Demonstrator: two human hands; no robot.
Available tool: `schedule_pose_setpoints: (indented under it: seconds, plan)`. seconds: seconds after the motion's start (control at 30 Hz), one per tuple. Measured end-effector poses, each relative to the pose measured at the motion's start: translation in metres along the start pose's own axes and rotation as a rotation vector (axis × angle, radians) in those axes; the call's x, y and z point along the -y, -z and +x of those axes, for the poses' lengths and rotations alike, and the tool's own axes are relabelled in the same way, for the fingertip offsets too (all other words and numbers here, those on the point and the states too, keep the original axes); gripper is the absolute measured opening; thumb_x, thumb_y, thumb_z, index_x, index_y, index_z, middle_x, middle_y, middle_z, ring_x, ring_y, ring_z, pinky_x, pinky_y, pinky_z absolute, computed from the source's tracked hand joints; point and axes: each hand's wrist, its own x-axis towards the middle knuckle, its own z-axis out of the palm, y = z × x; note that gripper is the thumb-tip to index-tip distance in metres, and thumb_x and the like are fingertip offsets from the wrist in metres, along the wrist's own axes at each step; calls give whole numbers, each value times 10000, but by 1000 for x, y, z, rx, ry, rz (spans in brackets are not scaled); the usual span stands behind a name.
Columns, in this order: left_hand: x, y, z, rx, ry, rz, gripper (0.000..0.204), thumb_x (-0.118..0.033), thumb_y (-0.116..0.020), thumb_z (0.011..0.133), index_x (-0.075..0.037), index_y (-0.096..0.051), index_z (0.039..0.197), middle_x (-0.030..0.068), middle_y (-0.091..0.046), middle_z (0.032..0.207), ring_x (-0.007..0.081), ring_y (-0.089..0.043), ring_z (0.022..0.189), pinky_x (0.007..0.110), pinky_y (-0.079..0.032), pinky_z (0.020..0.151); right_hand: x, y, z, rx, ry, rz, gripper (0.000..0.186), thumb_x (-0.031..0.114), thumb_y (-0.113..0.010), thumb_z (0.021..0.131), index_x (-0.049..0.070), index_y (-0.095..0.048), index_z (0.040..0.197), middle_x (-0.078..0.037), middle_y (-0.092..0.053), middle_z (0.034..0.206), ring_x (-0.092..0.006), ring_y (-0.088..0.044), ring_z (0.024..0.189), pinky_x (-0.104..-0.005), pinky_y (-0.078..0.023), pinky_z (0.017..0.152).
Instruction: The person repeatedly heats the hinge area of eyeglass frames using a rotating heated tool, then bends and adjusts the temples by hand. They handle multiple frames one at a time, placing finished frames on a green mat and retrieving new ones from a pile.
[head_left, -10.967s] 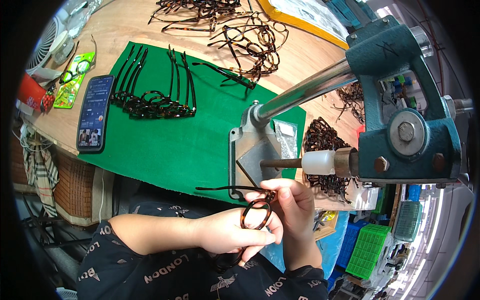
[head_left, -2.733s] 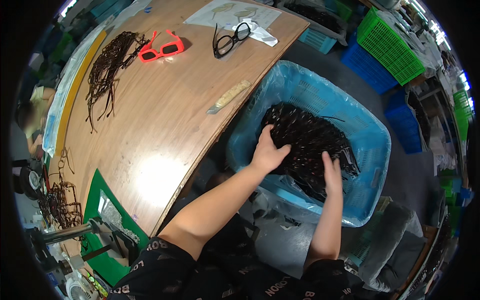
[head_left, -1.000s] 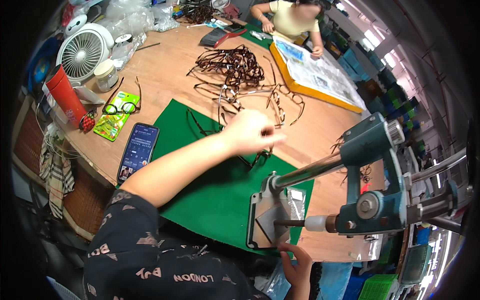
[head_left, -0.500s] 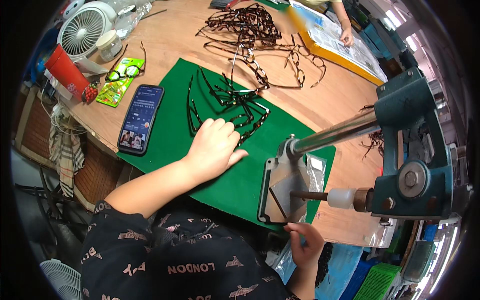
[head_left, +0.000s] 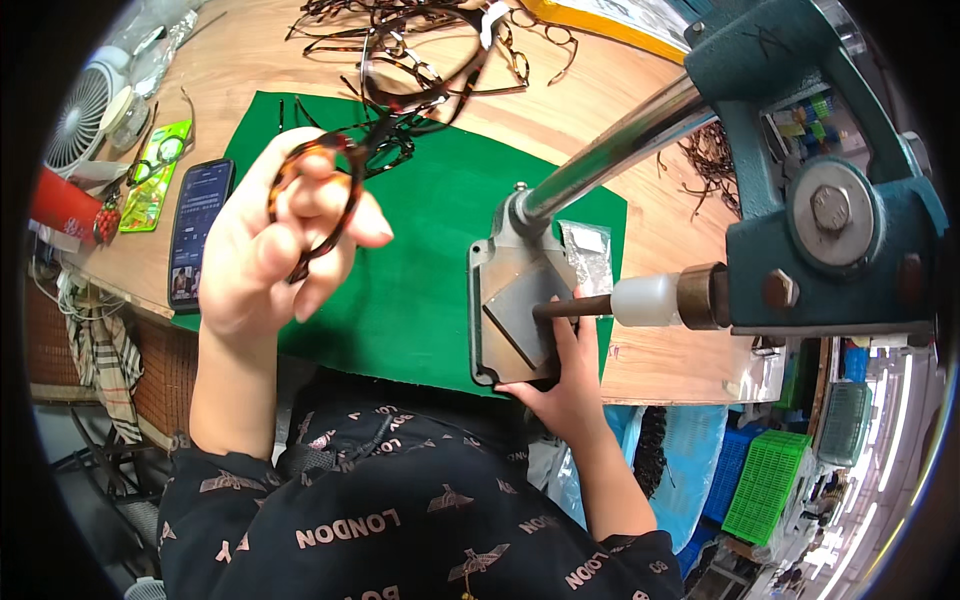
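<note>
My left hand (head_left: 245,250) is raised, its fingers closed around one rim of a tortoiseshell eyeglass frame (head_left: 356,165). The frame's other rim sticks up toward the far side, with a small white patch at its upper corner. My right hand (head_left: 568,375) rests at the metal base (head_left: 520,318) of a green bench press (head_left: 830,260). Its thumb lies at the near edge and its fingers stretch along the right side, under the press's rod (head_left: 572,308). More eyeglass frames (head_left: 390,152) lie on the green mat (head_left: 420,280), partly hidden behind the raised one.
A phone (head_left: 200,235) lies at the mat's left edge. Beyond it are a green packet (head_left: 155,180) with glasses, a red cup (head_left: 65,205) and a white fan (head_left: 85,115). A clear plastic bag (head_left: 588,255) sits beside the base. Piled frames (head_left: 715,165) lie behind the press.
My left hand has lifted an eyeglass frame from the mat and brought it up and left. My right hand has moved up from below the table edge onto the press base. The view has shifted.
</note>
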Motion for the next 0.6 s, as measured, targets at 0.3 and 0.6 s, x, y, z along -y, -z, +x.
schedule_pose_setpoints:
  seconds: [0.3, 0.6]
  plan:
    - [35, -37, -27, -162, -16, -62, 606, -88, -725, 748, -67, -344, 1218, 305, -575, 1006, 63, -445, 583, 152, -375, 500, 2, 4, -5, -84, -110, 19, 849, 193, -836, 572, -9, -412, 1278, -185, -370, 1330, -330, -379, 1229, -411, -333, 1001]
    - [47, -48, -38, -168, 102, 33, 532, 29, -641, 765, -100, -313, 1163, 267, -572, 1128, -6, -321, 603, 112, -337, 611, -34, 24, -58, -223, -390, 159, 89, -18, -658, 761, 5, -598, 822, -64, -601, 833, -117, -580, 729, -222, -465, 658]
